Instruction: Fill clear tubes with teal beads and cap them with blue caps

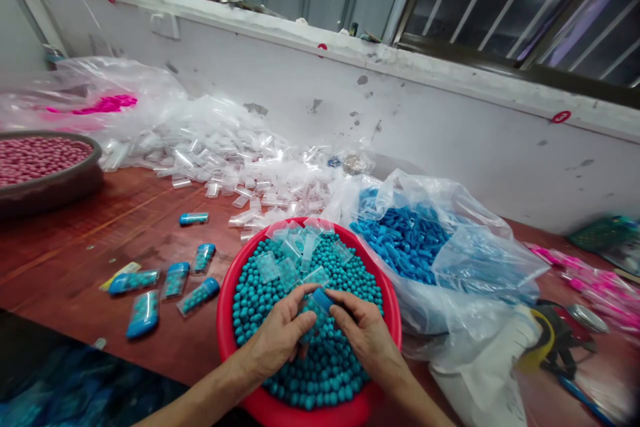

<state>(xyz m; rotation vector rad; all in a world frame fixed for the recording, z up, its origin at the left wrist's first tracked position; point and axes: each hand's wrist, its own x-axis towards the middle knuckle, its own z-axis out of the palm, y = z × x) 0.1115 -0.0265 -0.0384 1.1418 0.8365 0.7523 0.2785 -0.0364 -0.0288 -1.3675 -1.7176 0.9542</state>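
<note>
Over a red basin [226, 300] filled with teal beads [320, 395], both hands meet around one small clear plastic container [310, 312]. My left hand [280, 333] grips its body, with fingers and thumb on either side and teal beads showing through. Thumb and fingers of my right hand [365, 333] pinch the blue cap [323, 299] at the container's upper end. Whether the cap is fully seated I cannot tell. Several empty clear containers [269, 267] lie on the beads behind the hands.
Left of the basin lie several capped, bead-filled containers [143, 313]. A heap of clear containers [215, 147] runs along the wall. On the right, a plastic bag holds blue caps [405, 240]. A brown basin [95, 163] of pink beads stands far left.
</note>
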